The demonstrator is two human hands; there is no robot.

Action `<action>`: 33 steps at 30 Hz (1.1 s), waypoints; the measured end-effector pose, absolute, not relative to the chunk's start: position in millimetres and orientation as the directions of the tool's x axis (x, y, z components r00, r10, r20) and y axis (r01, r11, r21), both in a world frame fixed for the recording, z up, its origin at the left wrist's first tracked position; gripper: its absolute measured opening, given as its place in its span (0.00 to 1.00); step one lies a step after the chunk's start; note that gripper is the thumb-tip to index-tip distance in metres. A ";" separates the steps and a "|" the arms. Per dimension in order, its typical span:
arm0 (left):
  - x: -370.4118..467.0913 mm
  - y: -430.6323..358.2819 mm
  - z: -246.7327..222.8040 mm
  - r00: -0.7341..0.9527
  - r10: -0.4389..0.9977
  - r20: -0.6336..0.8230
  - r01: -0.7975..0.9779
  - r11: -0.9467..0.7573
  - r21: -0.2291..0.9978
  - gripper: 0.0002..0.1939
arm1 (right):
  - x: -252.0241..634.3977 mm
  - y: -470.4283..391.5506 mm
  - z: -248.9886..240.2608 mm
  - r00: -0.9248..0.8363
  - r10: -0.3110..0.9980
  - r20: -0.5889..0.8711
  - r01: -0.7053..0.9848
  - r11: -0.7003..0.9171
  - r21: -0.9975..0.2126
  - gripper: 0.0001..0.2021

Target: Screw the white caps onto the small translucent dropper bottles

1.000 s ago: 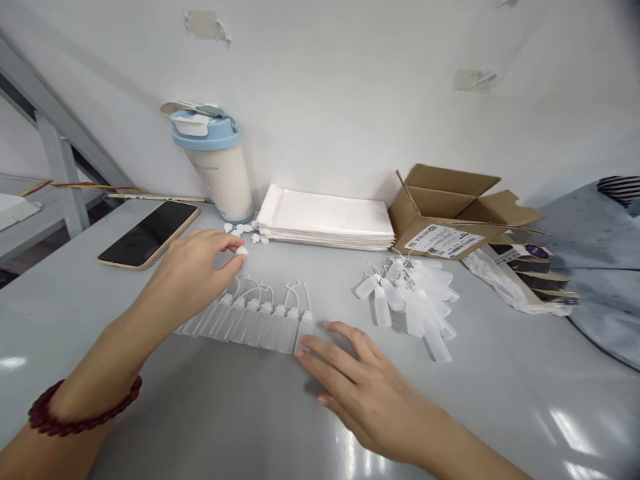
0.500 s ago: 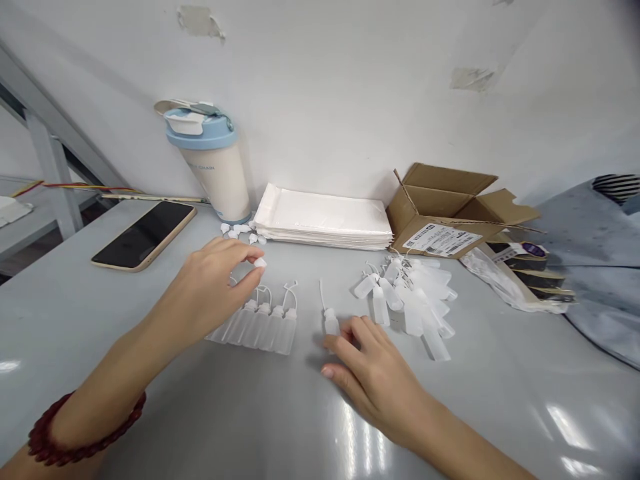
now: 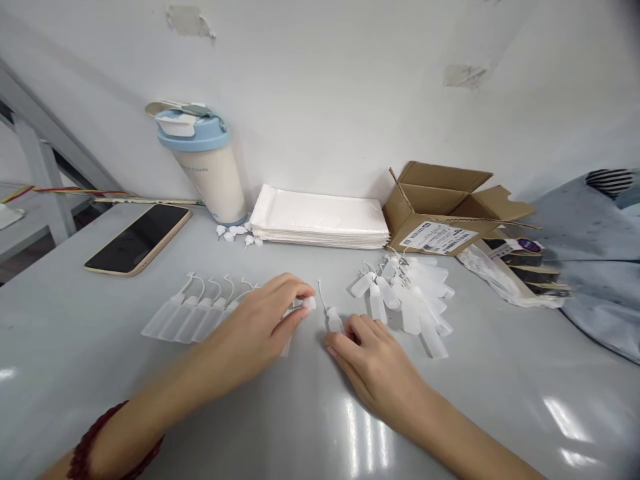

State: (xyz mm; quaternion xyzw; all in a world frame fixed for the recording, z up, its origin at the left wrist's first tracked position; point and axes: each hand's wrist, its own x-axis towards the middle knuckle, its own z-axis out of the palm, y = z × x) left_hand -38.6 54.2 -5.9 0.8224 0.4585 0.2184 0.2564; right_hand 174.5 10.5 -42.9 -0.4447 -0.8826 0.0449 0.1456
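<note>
Between thumb and forefinger, my left hand (image 3: 267,320) pinches a small white cap (image 3: 309,303). It hovers just left of a small translucent squeeze bottle (image 3: 335,320), whose thin strap sticks up from the neck. My right hand (image 3: 373,353) has its fingers closed on the lower part of that bottle against the table. Under and left of my left forearm lies a row of similar bottles (image 3: 173,319) with looped straps, partly hidden. A loose heap of more bottles (image 3: 413,303) sits right of my right hand. Several loose white caps (image 3: 233,231) lie by the cup.
A blue-lidded cup (image 3: 210,170) and a phone (image 3: 140,239) stand and lie at the back left. A stack of white envelopes (image 3: 320,217) rests against the wall. Right of it are an open cardboard box (image 3: 440,230), a plastic-wrapped tray (image 3: 525,277) and someone's blue-grey clothing (image 3: 595,267).
My left hand has moved right with the cap, towards the bottle in my right hand, uncovering more of the row on the left. My right thumb has drawn in closer to its fingers.
</note>
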 end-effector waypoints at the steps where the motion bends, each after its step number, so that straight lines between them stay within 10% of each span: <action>1: -34.4 52.1 -8.0 0.494 0.863 0.108 0.625 -0.439 0.645 0.08 | 174.4 10.6 -42.4 -0.562 0.798 0.215 0.773 0.600 -0.207 0.10; 16: -10.6 47.5 -11.6 0.506 0.862 -0.034 0.570 -0.305 0.763 0.07 | 173.9 10.6 -40.6 -0.543 0.813 0.212 0.755 0.583 -0.300 0.09; 25: -17.2 41.2 -8.2 0.550 0.834 0.053 0.481 -0.368 0.795 0.08 | 175.1 10.7 -42.0 -0.465 0.854 0.234 0.740 0.520 -0.426 0.26; 33: -17.6 36.4 -14.1 0.604 0.769 0.209 0.482 -0.561 0.673 0.12 | 178.4 11.0 -43.5 -0.459 0.844 0.277 0.707 0.536 -0.461 0.19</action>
